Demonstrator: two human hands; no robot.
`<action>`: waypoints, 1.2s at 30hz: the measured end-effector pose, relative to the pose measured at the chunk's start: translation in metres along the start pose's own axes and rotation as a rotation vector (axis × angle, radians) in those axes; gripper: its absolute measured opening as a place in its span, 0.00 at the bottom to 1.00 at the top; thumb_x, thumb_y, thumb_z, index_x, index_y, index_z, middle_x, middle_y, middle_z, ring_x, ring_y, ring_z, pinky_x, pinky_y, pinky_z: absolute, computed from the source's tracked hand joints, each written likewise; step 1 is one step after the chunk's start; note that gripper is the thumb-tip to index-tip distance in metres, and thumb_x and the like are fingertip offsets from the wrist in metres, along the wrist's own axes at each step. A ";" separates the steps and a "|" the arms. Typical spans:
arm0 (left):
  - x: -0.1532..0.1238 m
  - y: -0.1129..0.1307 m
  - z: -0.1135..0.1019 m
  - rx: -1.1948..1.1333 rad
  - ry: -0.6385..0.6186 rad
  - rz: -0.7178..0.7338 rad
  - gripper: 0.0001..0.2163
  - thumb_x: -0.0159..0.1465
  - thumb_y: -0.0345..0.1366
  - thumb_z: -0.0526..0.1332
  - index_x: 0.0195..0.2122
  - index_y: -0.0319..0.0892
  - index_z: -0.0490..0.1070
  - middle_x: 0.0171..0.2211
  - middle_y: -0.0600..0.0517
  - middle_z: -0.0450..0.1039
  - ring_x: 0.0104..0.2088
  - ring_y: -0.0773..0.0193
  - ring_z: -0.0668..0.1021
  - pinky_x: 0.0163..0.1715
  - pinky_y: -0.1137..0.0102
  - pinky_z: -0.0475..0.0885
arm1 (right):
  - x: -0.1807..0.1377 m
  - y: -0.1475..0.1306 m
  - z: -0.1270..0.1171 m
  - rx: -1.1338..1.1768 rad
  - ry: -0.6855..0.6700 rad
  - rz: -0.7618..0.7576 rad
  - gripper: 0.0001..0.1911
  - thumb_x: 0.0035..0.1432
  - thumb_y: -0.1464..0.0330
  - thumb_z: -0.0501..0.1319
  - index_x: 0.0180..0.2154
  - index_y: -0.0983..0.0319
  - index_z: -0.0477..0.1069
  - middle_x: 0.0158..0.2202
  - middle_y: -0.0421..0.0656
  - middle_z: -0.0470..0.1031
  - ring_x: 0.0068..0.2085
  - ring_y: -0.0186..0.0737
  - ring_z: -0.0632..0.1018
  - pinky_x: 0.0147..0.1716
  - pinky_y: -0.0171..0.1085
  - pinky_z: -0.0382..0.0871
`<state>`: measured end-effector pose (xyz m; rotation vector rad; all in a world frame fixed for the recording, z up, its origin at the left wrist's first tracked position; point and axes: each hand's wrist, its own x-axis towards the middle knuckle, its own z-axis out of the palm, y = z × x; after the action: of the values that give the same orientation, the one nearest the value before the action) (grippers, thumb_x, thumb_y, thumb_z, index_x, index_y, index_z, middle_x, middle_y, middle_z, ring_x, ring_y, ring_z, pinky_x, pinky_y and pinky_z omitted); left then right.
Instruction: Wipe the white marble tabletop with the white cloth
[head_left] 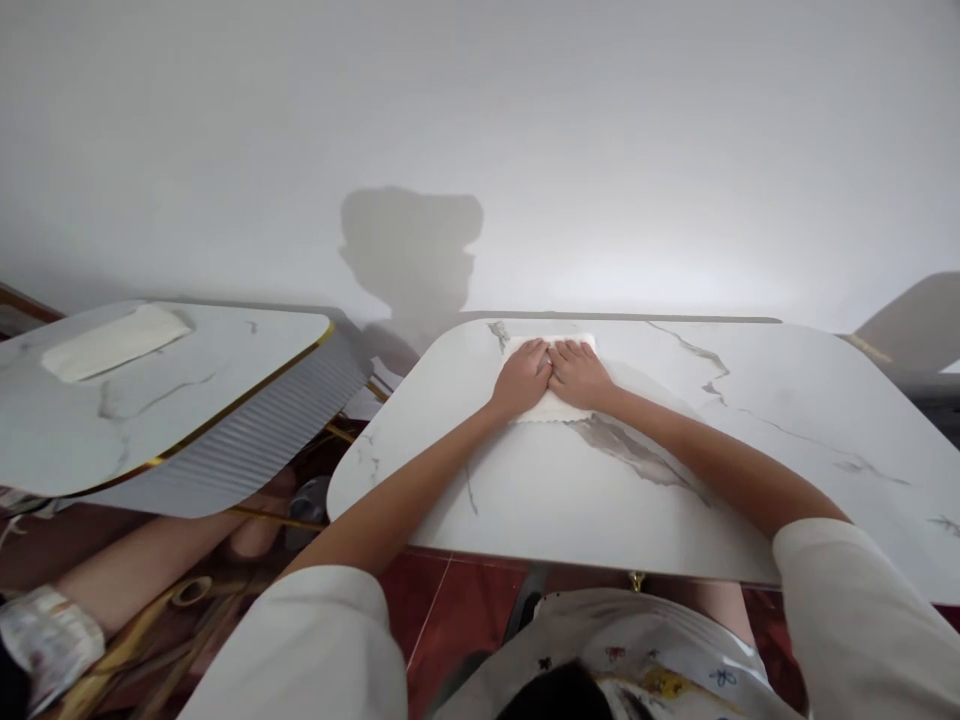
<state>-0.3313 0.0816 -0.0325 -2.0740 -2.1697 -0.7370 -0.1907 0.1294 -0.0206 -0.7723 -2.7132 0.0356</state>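
Both hands lie flat, palms down and fingers stretched out, on a small white folded cloth with a scalloped near edge (553, 409). The left hand (523, 378) and the right hand (579, 375) sit side by side, with their inner edges touching over the middle of the cloth. Neither hand grips anything: the fingers are spread and released, resting on top of the fabric. Most of the cloth is covered, so only its near edge and a strip beyond the fingertips show.

The cloth rests on a white marble-patterned counter with grey veins and rounded corners (600, 500), towards its far edge and close to the plain white wall (600, 120). Both forearms reach across the counter from short white sleeves at the bottom of the view.

To the left, well apart from the hands, stands a second white marble-patterned counter with a gold rim and a ribbed grey side (187, 400). A flat cream folded cloth (112, 342) lies on its far part.

A grey shadow (411, 250) falls on the wall between the two counters. Below the counters the floor is of dark red tiles (450, 610). At the lower left a bare limb of another person (150, 560) stretches under the second counter; whether it is an arm or a leg cannot be told.
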 end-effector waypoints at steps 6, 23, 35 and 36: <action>0.052 -0.046 0.010 0.039 0.040 0.004 0.19 0.64 0.33 0.46 0.54 0.39 0.65 0.58 0.44 0.65 0.59 0.54 0.65 0.61 0.58 0.58 | 0.066 0.023 0.021 0.052 0.025 -0.005 0.26 0.63 0.67 0.47 0.59 0.72 0.59 0.60 0.54 0.63 0.60 0.52 0.60 0.59 0.48 0.47; 0.086 0.013 0.044 0.025 -0.009 0.268 0.19 0.66 0.32 0.44 0.55 0.37 0.63 0.58 0.43 0.65 0.60 0.57 0.64 0.61 0.61 0.57 | 0.017 0.066 0.003 -0.019 0.006 0.243 0.28 0.64 0.66 0.44 0.62 0.74 0.54 0.64 0.56 0.55 0.64 0.55 0.55 0.61 0.49 0.43; -0.073 0.049 -0.012 -0.029 -0.029 0.151 0.22 0.65 0.36 0.43 0.58 0.38 0.63 0.60 0.46 0.63 0.61 0.57 0.64 0.63 0.58 0.58 | -0.093 -0.047 -0.013 -0.009 0.097 0.140 0.28 0.63 0.66 0.46 0.60 0.77 0.58 0.62 0.61 0.58 0.62 0.60 0.58 0.60 0.55 0.46; -0.088 0.052 -0.016 -0.033 -0.030 0.122 0.22 0.65 0.36 0.43 0.58 0.39 0.63 0.60 0.47 0.63 0.61 0.57 0.63 0.63 0.57 0.57 | -0.103 -0.055 -0.016 -0.005 0.097 0.116 0.28 0.63 0.66 0.46 0.59 0.77 0.59 0.62 0.61 0.58 0.62 0.60 0.58 0.60 0.55 0.47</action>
<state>-0.2778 -0.0064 -0.0344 -2.2240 -2.0366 -0.7386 -0.1312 0.0282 -0.0300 -0.9087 -2.5762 0.0170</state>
